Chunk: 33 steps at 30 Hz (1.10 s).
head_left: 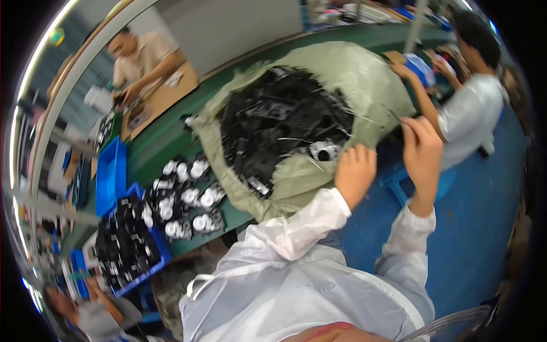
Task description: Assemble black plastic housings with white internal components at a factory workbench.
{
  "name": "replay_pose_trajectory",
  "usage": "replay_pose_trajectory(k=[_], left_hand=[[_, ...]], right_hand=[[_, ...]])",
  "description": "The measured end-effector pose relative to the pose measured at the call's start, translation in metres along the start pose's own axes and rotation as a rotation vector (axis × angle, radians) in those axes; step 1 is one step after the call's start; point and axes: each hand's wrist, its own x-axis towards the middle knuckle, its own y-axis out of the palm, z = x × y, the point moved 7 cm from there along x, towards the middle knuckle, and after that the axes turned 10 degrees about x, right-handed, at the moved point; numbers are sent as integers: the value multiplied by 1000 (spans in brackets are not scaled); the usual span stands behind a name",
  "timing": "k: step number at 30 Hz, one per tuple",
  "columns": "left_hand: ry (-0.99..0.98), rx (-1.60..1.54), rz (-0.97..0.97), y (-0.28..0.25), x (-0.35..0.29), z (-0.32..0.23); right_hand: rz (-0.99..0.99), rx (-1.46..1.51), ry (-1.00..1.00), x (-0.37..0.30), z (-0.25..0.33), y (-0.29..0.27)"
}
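One hand (356, 172) grips sack (347, 65) — black parts (268, 122) inside.

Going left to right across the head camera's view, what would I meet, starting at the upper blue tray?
Upper blue tray → black-and-white parts → black heap → left hand → right hand → co-worker's shirt.

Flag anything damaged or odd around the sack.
The pale green woven sack looks damaged: its edge is ragged, with loose strands straying across the black parts inside. A silvery part also contrasts with them, near the right edge.
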Motion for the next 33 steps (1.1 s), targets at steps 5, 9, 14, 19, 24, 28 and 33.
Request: replay_pose_trajectory(k=[5, 9, 14, 19, 24, 28, 33], left_hand=[[281, -36, 163, -29, -65, -32], [524, -652, 461, -72, -131, 20], [341, -258, 451, -93, -101, 241], [-623, 6, 819, 11, -48, 546], [-953, 3, 1118, 128, -123, 669], [-1009, -29, 1154, 163, -148, 690], [-984, 13, 1032, 132, -113, 687]], right_hand=[[51, -58, 35, -34, -2, 4], [95, -31, 91, -64, -25, 5], [14, -34, 213, -99, -56, -7], [-90, -112, 244, -113, -67, -12], [-83, -254, 249, -117, -56, -37], [-157, -369, 311, -126, -48, -58], [-165, -389, 292, -121, -50, -50]])
